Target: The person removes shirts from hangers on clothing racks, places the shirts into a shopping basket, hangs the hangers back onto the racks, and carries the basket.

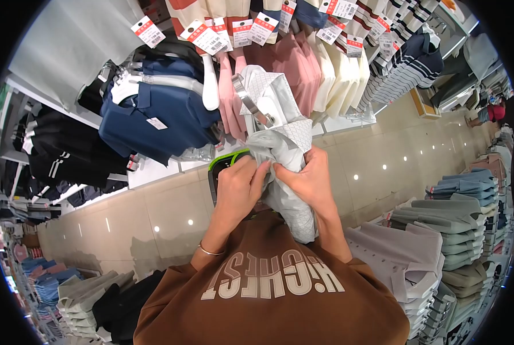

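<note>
A pale grey shirt with a fine diamond pattern [291, 204] is bunched in front of my chest. My left hand [237, 181] is closed on its gathered cloth, thumb pressed against the fingers. On the other side, my right hand [307, 178] grips the same shirt, thumb toward the middle. The upper part of the shirt lies around a white form, with a curved metal bar [248, 100] beside it. Just behind my left hand is a black object with a bright green edge [214, 172]; its kind is partly hidden.
Ahead, a rack holds a navy polo shirt [153, 123], pink shirts [294, 69], cream shirts [343, 77] and hanging price tags [205, 37]. Folded and hung shirts [441, 224] stand at my right. Shiny tiled floor [171, 213] runs between the displays. A person in red is far right.
</note>
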Motion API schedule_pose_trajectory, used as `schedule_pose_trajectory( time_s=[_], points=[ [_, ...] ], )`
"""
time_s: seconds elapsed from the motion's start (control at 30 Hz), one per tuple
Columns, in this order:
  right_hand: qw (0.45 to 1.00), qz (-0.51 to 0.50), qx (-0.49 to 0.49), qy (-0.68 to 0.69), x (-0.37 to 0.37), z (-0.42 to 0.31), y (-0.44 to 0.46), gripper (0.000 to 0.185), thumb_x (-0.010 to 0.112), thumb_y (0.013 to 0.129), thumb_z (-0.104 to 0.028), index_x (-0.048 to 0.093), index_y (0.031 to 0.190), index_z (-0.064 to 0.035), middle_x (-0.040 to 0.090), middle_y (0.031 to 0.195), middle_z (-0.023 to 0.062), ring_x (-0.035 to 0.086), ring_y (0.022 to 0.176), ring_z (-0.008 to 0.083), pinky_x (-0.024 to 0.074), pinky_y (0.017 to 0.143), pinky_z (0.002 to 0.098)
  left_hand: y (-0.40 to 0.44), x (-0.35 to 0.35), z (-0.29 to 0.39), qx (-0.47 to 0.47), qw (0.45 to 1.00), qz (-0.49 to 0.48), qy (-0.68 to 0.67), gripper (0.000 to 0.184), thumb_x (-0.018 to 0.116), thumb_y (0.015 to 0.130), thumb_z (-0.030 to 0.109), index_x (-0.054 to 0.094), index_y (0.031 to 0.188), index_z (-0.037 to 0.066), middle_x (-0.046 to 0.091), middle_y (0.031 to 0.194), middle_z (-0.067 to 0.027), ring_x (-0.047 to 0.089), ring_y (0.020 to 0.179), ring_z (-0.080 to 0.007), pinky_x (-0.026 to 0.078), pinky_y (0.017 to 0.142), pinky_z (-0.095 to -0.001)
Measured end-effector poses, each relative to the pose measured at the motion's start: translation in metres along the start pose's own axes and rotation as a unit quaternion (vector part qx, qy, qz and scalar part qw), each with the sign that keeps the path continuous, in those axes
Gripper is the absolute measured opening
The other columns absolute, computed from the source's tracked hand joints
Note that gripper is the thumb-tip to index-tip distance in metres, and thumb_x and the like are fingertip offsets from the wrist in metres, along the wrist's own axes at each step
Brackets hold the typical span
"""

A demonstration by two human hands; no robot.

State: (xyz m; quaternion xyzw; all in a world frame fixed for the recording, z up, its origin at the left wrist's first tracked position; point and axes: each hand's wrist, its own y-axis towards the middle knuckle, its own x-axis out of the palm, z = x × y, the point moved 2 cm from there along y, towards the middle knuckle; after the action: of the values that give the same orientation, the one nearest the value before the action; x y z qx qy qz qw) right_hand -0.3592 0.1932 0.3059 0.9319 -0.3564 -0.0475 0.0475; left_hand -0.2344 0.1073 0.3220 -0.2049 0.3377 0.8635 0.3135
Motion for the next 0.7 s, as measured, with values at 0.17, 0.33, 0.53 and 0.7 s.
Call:
schedule_pose_trajectory(
  time_s=[0.17, 0.33, 0.53, 0.7],
  points=[
    [0.999, -0.028, 0.007, 0.016, 0.0, -0.004, -0.001, 0.025, 0.067, 0.063, -0.004, 0.06, 0.084, 0.0065, 0.064, 0.077, 0.0077, 0.057, 0.071, 0.01, 0.0456, 0.065, 0.026, 0.0, -0.001, 0.0, -0.01, 0.999, -0.008, -0.037, 0.024, 0.063, 0.079, 0.005, 0.05, 0.062, -0.004, 0.042, 0.056, -0.0136, 0.044, 0.046, -0.0289, 0.033, 0.043, -0.0351],
    [0.993, -0.039, 0.032, 0.108, -0.002, -0.013, -0.003, 0.028, 0.066, 0.065, 0.002, 0.06, 0.092, 0.0059, 0.064, 0.084, 0.0057, 0.058, 0.075, 0.0092, 0.0467, 0.068, 0.0245, -0.004, 0.004, -0.011, -0.019, 0.998, 0.012, -0.065, 0.022, 0.063, 0.079, 0.003, 0.05, 0.063, -0.004, 0.039, 0.055, -0.0112, 0.037, 0.043, -0.0231, 0.028, 0.042, -0.0331],
    [0.985, -0.053, 0.046, 0.155, -0.004, -0.01, -0.006, 0.029, 0.069, 0.066, 0.002, 0.061, 0.094, 0.0046, 0.066, 0.085, 0.0073, 0.06, 0.073, 0.0087, 0.0481, 0.067, 0.0234, -0.003, 0.004, -0.002, -0.055, 0.988, 0.071, -0.122, 0.023, 0.065, 0.078, 0.003, 0.05, 0.062, -0.004, 0.038, 0.054, -0.006, 0.034, 0.044, -0.0129, 0.026, 0.042, -0.0291],
    [0.987, -0.061, 0.052, 0.141, -0.003, -0.015, -0.007, 0.029, 0.07, 0.066, 0.002, 0.061, 0.094, 0.0042, 0.066, 0.085, 0.0064, 0.06, 0.071, 0.0082, 0.0478, 0.066, 0.0227, -0.006, 0.005, -0.014, -0.126, 0.976, 0.024, -0.179, 0.023, 0.065, 0.079, 0.006, 0.05, 0.064, -0.004, 0.038, 0.056, -0.0041, 0.033, 0.048, -0.0102, 0.027, 0.043, -0.0272]
  ],
)
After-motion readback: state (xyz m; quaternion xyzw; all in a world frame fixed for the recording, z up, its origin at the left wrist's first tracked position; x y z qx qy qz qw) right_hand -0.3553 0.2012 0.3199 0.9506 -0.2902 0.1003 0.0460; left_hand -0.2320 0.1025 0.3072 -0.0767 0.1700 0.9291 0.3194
